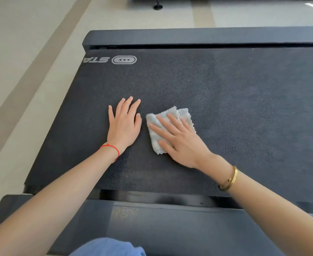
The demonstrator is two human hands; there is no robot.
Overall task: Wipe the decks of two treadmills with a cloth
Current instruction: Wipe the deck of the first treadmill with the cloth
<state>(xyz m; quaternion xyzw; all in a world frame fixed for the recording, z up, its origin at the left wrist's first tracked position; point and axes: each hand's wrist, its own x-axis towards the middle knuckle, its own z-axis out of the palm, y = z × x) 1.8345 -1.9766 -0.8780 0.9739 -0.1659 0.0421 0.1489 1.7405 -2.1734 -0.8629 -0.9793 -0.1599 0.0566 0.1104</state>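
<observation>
A dark textured treadmill deck (pixel 226 93) fills most of the head view, with a white logo near its far left corner. A folded white fluffy cloth (pixel 184 115) lies on the deck near the middle. My right hand (pixel 181 141) presses flat on top of the cloth, fingers spread and pointing to the far left. Just left of the cloth, my left hand (pixel 124 124) rests flat on the bare deck, fingers apart, holding nothing. A red string circles the left wrist and a gold bangle the right.
A grey side rail (pixel 170 218) runs along the near edge of the deck, another rail (pixel 189 36) along the far edge. Pale floor (pixel 22 71) lies to the left. A black equipment foot (pixel 158 6) stands on the floor beyond.
</observation>
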